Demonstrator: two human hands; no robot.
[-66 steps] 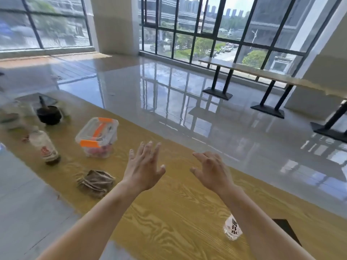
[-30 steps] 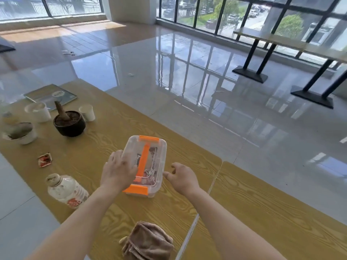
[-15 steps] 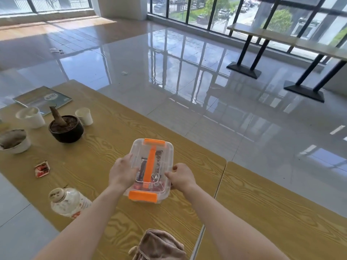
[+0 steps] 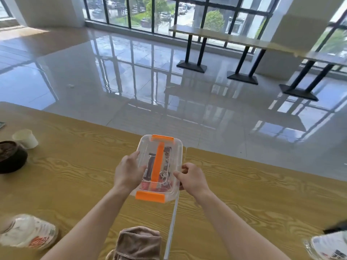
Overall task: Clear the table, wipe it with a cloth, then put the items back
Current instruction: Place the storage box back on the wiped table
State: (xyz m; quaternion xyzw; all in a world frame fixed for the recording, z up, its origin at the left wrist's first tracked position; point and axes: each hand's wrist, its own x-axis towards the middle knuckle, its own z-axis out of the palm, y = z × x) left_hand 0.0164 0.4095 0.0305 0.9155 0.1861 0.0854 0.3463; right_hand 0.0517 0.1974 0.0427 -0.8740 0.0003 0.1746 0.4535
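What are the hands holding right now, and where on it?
The clear plastic box, gripped by its two long sides: left hand, right hand.

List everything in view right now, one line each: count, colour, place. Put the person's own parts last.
storage box: 1, clear with orange latches and handle, held between both hands over the seam of the two tables
cloth: 1, brown, crumpled at the near edge
left bottle: 1, white with red label, lying near left
right bottle: 1, clear with white label, near right corner, blurred
paper cup: 1, white, far left
bowl: 1, black, left edge, beside the cup
tables: 2, yellow wood grain, butted together
far tables: light tops, black legs, by the windows
left hand: 1, gripping the box's left side
right hand: 1, gripping the box's right side
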